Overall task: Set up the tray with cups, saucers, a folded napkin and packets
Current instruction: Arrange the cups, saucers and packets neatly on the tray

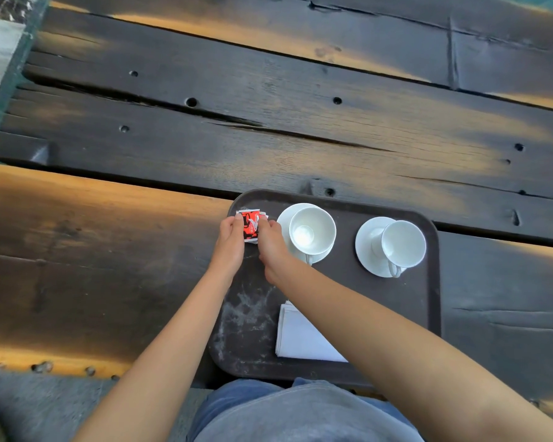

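Likely a café terrace: weathered plank table (268,129), brown serving tray (253,314).

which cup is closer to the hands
The cup next to the red packets, just beside the right hand; the other cup sits farther off toward the tray's right side.

Red-black packets (250,226), white cups (312,230) (saucers too), brown tray (348,295).
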